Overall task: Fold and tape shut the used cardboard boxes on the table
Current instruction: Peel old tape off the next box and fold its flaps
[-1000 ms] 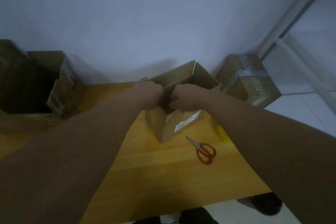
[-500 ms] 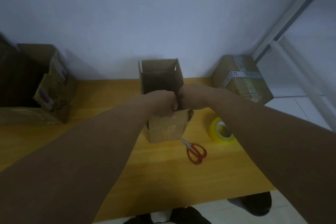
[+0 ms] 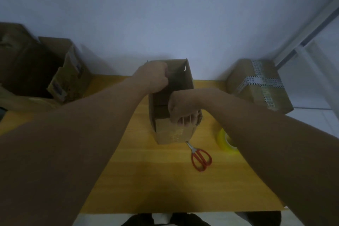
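Nearest on the worktop [image 3: 146, 189]: one red scissors [image 3: 201, 159], one yellow tape roll [image 3: 224, 140]. Behind, mid-worktop, one open box [image 3: 171, 135]; right hand [image 3: 183, 111] grips its near flap, left hand [image 3: 156, 77] its far rim. Far right, one taped box [image 3: 256, 84].

The tabletop [image 3: 165, 180] is yellow wood grain. Red-handled scissors [image 3: 200, 158] lie on it, a yellow tape roll [image 3: 224, 142] at their 3 o'clock. Brown cardboard box [image 3: 172, 135]; taped box [image 3: 258, 86] carries white patterned strips.
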